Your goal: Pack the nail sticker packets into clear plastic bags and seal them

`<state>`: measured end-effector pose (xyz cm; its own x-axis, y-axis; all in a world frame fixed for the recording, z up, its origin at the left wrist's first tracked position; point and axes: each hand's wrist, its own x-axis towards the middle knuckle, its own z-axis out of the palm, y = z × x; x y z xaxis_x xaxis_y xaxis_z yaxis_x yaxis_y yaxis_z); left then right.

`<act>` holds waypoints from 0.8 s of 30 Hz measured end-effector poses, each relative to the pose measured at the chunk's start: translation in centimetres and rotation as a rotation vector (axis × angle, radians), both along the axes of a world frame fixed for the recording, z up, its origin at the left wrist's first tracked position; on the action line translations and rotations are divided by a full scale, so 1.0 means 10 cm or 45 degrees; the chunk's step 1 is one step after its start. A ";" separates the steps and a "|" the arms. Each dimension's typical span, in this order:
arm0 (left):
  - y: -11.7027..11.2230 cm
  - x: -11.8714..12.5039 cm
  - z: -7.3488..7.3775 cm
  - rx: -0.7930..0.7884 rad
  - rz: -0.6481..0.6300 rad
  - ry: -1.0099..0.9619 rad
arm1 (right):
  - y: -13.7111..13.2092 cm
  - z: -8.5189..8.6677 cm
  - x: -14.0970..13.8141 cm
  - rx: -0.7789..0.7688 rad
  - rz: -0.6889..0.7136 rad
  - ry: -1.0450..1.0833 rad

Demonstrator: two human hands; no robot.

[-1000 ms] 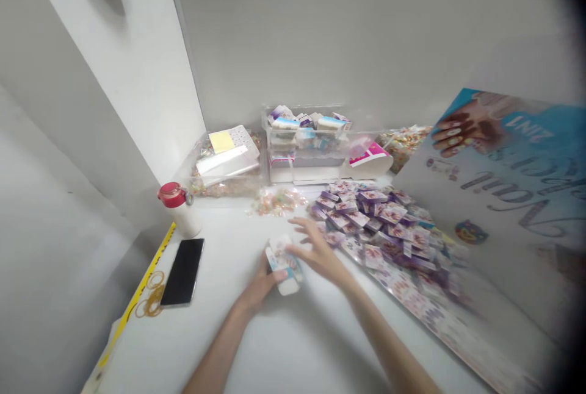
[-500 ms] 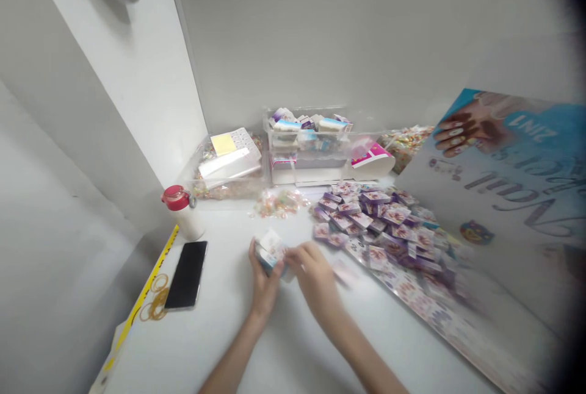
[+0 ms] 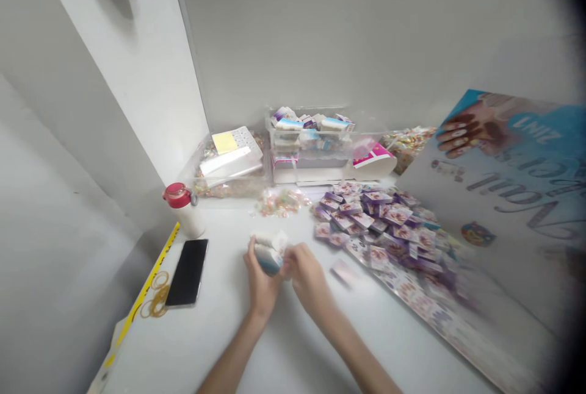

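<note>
My left hand (image 3: 263,287) is wrapped round a small blue-and-white cardboard box (image 3: 269,254), held tilted just above the white table. Pale flaps appear to stand up along the box's upper side, though motion blur softens them. Fingers of my right hand (image 3: 304,269) are pinched together at the right end of the box; what exactly lies between the fingertips is hidden. A flat pinkish piece (image 3: 343,273), blurred, lies on the table to the right of my right hand. Beyond it spreads a heap of small purple-and-white boxes (image 3: 366,217) with hand pictures on them.
At left are a black phone (image 3: 187,273), rubber bands (image 3: 159,301) and a red-capped bottle (image 3: 184,214). Colourful small pieces (image 3: 282,202) lie behind my hands. A clear bin (image 3: 314,144) of boxes stands at the back, and a large printed panel (image 3: 503,186) rises at right.
The box has turned in my left hand, its blue side now facing me more. My right hand has shifted slightly left and stays at the box's right end.
</note>
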<state>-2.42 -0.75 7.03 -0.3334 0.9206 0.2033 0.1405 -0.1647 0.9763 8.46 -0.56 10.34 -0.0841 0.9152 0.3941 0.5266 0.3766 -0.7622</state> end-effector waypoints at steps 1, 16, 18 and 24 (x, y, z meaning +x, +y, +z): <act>0.00 0.00 0.01 -0.005 0.001 0.020 | 0.01 -0.02 0.00 0.013 -0.027 -0.030; 0.18 -0.21 0.09 -0.285 -0.181 -0.623 | -0.07 0.15 0.33 -0.625 0.338 0.330; 0.17 -0.22 0.13 -0.370 -0.223 -0.780 | -0.07 0.14 0.40 -0.594 0.381 0.231; 0.18 -0.23 0.13 -0.543 -0.360 -1.011 | -0.10 0.14 0.55 -0.552 0.473 0.104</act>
